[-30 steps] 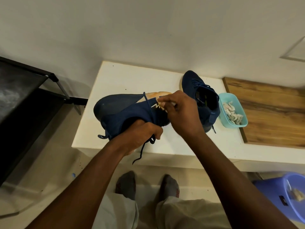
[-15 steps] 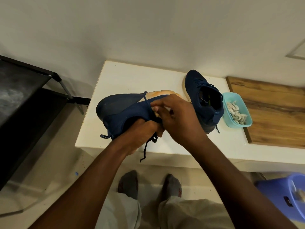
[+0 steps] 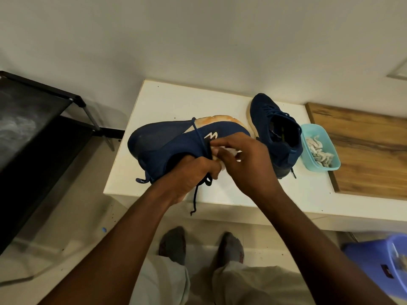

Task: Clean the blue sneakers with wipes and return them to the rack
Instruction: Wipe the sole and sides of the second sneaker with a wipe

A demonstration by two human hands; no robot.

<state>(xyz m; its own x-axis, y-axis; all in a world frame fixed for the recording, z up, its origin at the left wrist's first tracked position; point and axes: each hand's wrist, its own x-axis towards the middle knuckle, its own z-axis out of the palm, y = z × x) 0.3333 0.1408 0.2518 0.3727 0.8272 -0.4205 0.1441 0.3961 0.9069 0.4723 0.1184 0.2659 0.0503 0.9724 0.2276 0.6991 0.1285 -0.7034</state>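
A blue sneaker [image 3: 167, 142] lies tilted on its side over the white table [image 3: 176, 102], its orange-stained sole facing away from me. My left hand [image 3: 191, 172] grips it at the collar by the laces, and one lace dangles below the table edge. My right hand [image 3: 244, 164] presses a white wipe [image 3: 229, 149] against the sneaker's side, below the white logo, fingers curled on the wipe. The second blue sneaker [image 3: 277, 133] stands upright on the table to the right.
A teal tub [image 3: 308, 137] with crumpled wipes sits beside the second sneaker. A wooden board [image 3: 370, 150] lies at the right. The black shoe rack [image 3: 39, 133] stands at the left. A purple bin [image 3: 378, 269] is at the lower right. My socked feet are below.
My right hand has slid the wipe down and toward me along the sneaker's side, uncovering the white logo. The left hand keeps its grip on the sneaker.
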